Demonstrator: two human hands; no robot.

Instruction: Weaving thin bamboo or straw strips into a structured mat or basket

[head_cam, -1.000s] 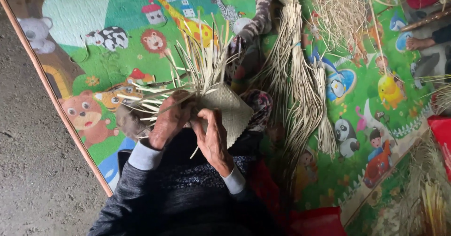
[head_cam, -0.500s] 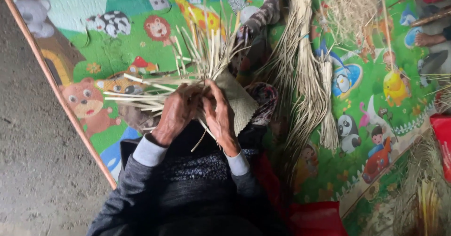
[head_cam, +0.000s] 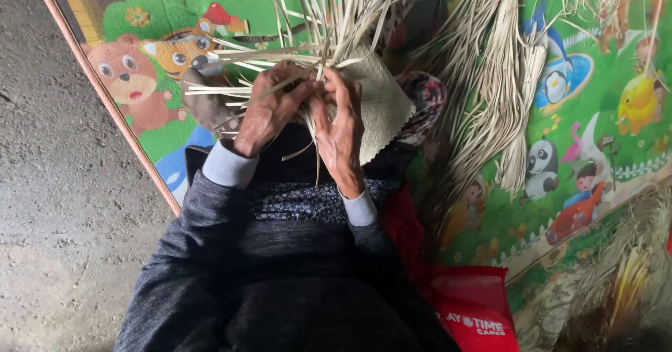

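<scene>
At upper centre, the woven straw panel [head_cam: 381, 103] rests on the lap, its loose ends fanning upward. The left hand [head_cam: 269, 110] pinches strips, the right hand [head_cam: 341, 131] grips its edge to steady the weave. Spare straw bundle [head_cam: 500, 93] lies on the play mat [head_cam: 595, 149], near at right.

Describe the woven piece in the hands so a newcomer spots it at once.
On the green cartoon play mat, find the left hand and right hand. They hold a pale woven straw panel: flat and tightly plaited, unlike the loose straw bundle beside it.
</scene>
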